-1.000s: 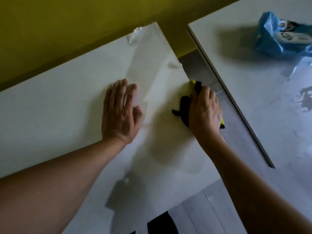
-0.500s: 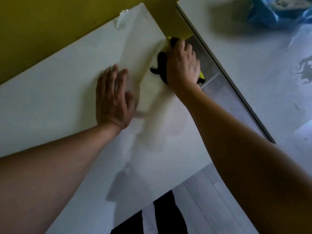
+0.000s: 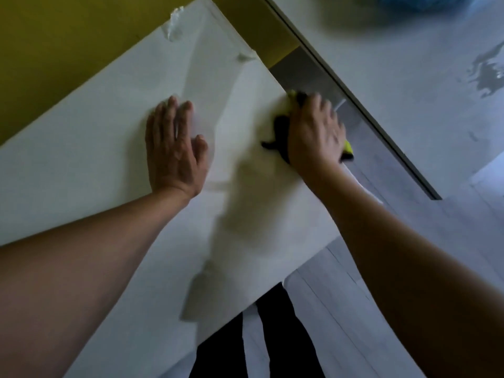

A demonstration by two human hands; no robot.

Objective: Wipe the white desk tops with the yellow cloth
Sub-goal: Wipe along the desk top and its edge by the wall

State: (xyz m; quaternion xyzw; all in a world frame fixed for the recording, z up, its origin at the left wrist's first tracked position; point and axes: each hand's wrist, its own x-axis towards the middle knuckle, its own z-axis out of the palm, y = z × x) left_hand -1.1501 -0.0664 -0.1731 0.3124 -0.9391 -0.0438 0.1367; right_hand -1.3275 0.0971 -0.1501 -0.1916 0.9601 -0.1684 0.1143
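Observation:
My left hand [image 3: 174, 148] lies flat, fingers straight, on the white desk top [image 3: 81, 148] near its middle. My right hand [image 3: 313, 132] presses the yellow cloth [image 3: 281, 132] onto the same desk top at its right edge. The cloth is mostly covered by the hand. Its dark side shows to the hand's left, and yellow bits stick out at the fingertips and by the wrist. A second white desk top [image 3: 395, 85] stands to the right across a narrow gap.
A yellow wall [image 3: 68, 36] runs behind the left desk. Peeling clear film [image 3: 174, 25] sits at the desk's far corner. A blue bag [image 3: 417, 1] lies at the second desk's far end. Grey floor [image 3: 327, 309] and my dark legs [image 3: 272, 336] show below.
My right hand has slid the cloth back toward me along the desk's right edge, after going out toward the far corner. My left hand has stayed pressed in place.

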